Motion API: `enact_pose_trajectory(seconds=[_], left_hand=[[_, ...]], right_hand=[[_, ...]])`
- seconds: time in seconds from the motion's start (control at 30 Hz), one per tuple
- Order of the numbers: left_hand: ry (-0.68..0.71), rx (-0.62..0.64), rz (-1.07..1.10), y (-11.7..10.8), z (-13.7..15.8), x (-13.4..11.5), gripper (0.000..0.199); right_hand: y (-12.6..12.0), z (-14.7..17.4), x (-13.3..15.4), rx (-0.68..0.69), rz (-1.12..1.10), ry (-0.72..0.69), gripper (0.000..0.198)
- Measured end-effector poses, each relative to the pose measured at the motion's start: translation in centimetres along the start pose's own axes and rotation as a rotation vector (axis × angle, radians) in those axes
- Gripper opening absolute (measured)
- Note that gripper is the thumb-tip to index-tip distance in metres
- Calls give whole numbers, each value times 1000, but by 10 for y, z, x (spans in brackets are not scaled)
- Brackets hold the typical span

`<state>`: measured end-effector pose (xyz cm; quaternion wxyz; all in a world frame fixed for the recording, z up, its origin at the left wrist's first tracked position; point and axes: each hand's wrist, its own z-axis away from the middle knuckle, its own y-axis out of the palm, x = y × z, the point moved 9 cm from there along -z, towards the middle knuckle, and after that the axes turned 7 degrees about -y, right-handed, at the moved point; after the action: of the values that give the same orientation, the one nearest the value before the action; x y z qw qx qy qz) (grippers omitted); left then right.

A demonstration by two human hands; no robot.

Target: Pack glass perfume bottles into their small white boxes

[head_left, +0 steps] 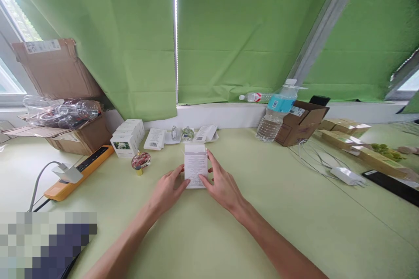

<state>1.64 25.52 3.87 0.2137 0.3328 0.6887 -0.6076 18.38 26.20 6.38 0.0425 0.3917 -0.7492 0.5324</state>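
Observation:
A small white carton (pixel 196 165) with fine print on its face is between my two hands on the pale green table. My left hand (pixel 170 186) grips its left side, thumb on the printed face. On the right side, my right hand (pixel 224 183) holds it with the thumb low on the face and a finger up by the top edge. The carton's top flap looks raised. Behind it lie a flattened white carton (pixel 155 138), a small clear bottle (pixel 174 133), a round glass bottle (pixel 187 133) and another white carton (pixel 204 133). A reddish glass perfume bottle (pixel 141 161) lies left of my left hand.
White boxes (pixel 127 139) stand at the back left, near an orange power strip (pixel 78 176) and an open cardboard box (pixel 81 137). To the right are a large water bottle (pixel 273 115), a brown box (pixel 299 124), a white charger (pixel 347 176) and a black phone (pixel 393 186).

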Motion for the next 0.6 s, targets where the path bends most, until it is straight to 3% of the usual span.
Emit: enact_pose_trajectory(seconds=[0.27,0.33,0.47,0.6], left_hand=[[33,-93,-66,-2,-2,9,32],[31,-193,-68,-16,-4,11,30],[25,-509,-101,-60,-2,20,27],[-75,-696,-121,-94,-1,44,43]], right_hand=[[11,-1,-9,65,28,-9,62],[12,-1,-9,58,25,-18,56],[11,0,-10,57,25,-33,44],[4,-1,-9,-12,55,-45,37]])
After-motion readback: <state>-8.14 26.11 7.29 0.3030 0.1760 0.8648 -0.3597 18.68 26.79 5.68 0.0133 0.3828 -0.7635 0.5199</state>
